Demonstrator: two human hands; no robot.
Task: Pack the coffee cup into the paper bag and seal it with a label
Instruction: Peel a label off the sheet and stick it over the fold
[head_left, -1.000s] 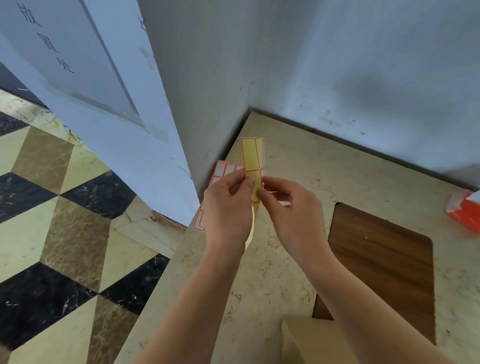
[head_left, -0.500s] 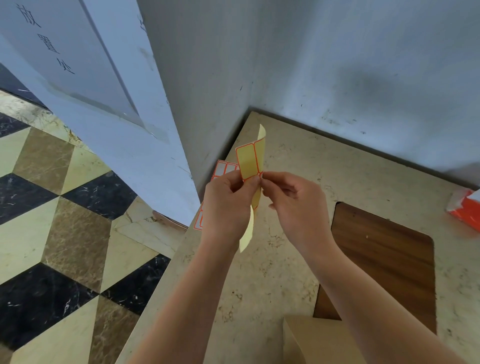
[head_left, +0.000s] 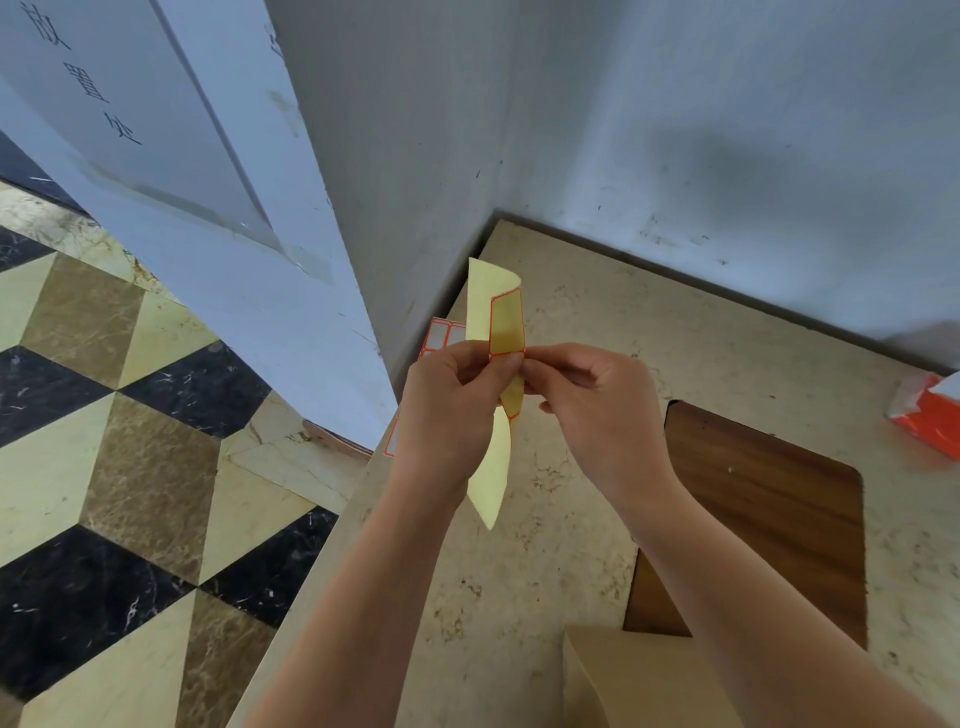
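Label sheet (head_left: 501, 332): yellow, curled, held upright above counter (head_left: 571, 291); middle hidden by fingers.
Left hand (head_left: 449, 405): pinching sheet.
Right hand (head_left: 592, 397): pinching sheet edge.
Bag (head_left: 639, 680): bottom edge, cropped.
Cup: unseen.
Orange pack (head_left: 930, 415): right, cropped.

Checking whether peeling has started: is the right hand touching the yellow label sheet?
Touching. The head view shows the right hand pinching the yellow label sheet at its edge.
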